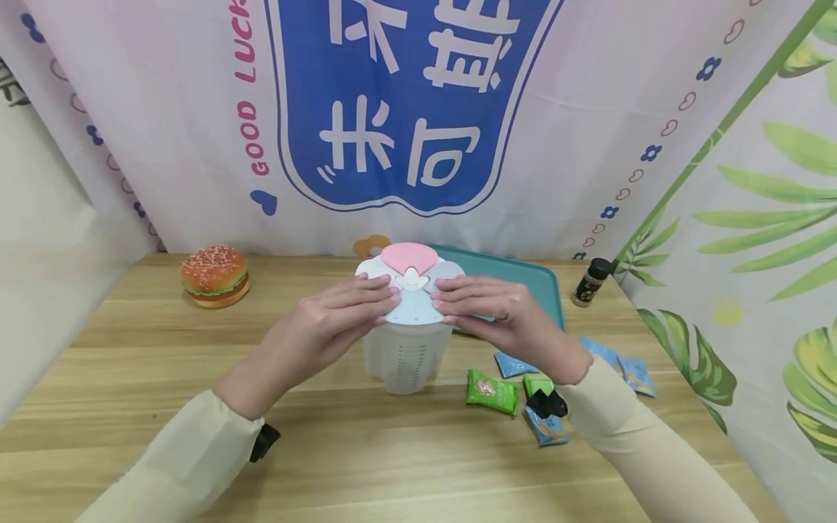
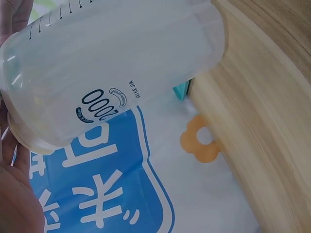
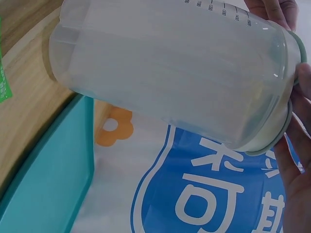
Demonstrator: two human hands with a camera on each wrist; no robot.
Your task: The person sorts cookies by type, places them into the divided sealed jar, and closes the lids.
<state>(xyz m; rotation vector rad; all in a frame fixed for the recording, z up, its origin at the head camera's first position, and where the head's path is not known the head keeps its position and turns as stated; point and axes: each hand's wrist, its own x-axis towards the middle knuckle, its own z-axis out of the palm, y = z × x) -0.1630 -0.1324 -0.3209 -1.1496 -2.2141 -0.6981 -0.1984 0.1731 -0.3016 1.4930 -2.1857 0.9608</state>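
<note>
A clear plastic storage canister (image 1: 408,363) with measuring marks stands upright on the table. On top sits its flower-shaped lid (image 1: 415,309), with a pink petal at the back and pale petals around a white centre piece. From the left, my left hand (image 1: 340,312) lays its nearly straight fingers on the lid. Opposite it, my right hand (image 1: 493,305) rests its extended fingers on the lid's right side. In the left wrist view the canister's wall (image 2: 121,63) carries a printed "2000". The right wrist view shows fingers (image 3: 301,131) against the lid's rim.
Behind the canister lies a teal tray (image 1: 549,283). A toy hamburger (image 1: 216,276) stands at the back left, a black-capped seasoning bottle (image 1: 591,282) at the back right. Green snack packets (image 1: 492,392) and blue packets (image 1: 548,428) lie near my right forearm. A printed curtain (image 1: 196,145) hangs behind.
</note>
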